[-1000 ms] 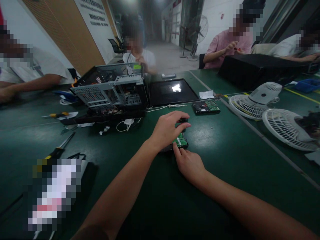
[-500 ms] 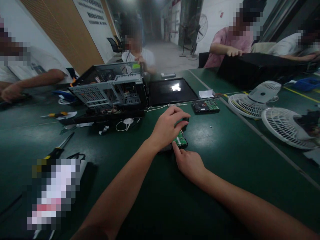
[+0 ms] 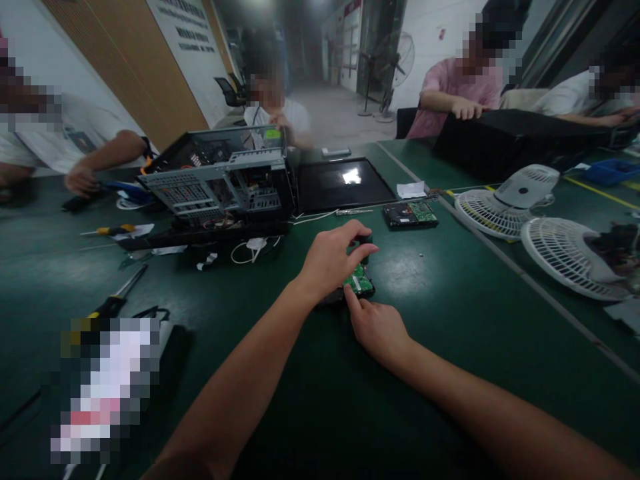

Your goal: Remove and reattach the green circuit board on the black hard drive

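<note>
On the green table in front of me lies a hard drive [image 3: 361,283] with its green circuit board facing up, partly covered by my hands. Above it arches my left hand [image 3: 330,259], its thumb and fingers curled round a small black upright tool handle [image 3: 367,240]. The tool's lower end is hidden, so its exact kind cannot be made out. From the near side my right hand [image 3: 380,328] grips the drive, its index finger pressed on the board's edge and the other fingers folded under.
An open computer case [image 3: 215,183] stands at the back left, beside a black panel [image 3: 345,181]. Another hard drive [image 3: 411,214] lies beyond my hands. White fan parts [image 3: 493,212] are at right, a screwdriver [image 3: 117,293] at left. Co-workers sit around the table.
The fingers of my left hand have curled in closer round the black handle. My right hand stays on the drive. At the far left, a co-worker's hand has shifted rightward.
</note>
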